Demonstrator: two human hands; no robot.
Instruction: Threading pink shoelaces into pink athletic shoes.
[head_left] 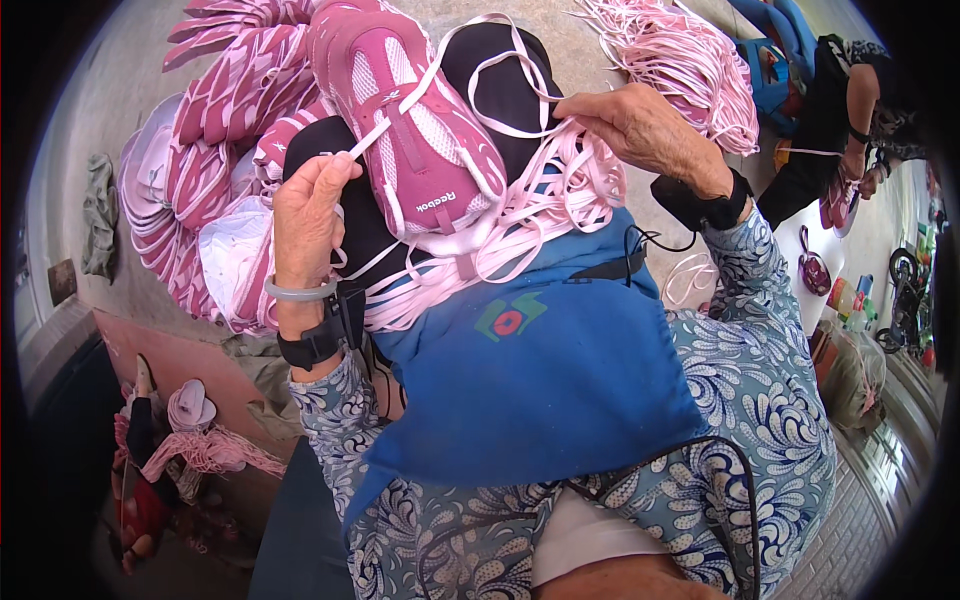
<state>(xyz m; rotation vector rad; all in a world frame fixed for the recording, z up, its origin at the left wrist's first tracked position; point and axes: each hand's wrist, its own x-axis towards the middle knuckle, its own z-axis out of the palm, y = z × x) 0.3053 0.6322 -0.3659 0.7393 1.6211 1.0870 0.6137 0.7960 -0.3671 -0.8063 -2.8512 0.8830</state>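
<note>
A pink and white shoe upper (415, 175) lies across my black-clad knees, with its tongue side up. A pale pink shoelace (428, 78) crosses the upper near its middle strap. My left hand (310, 215) pinches one end of this lace beside the upper's left edge. To the right, my right hand (645, 135) is closed, thumb against fingers, on the other stretch of the lace, which loops slackly between the two hands. Loose pink laces (570, 190) lie over my lap, below and right of the upper, on a blue apron (530, 390).
Stacked pink and white shoe uppers (205, 170) fill the left side. A large bundle of pink laces (690, 70) lies at the far right. Another person (850, 110) handles a pink upper beyond it. More laces (215, 452) and a person are at lower left.
</note>
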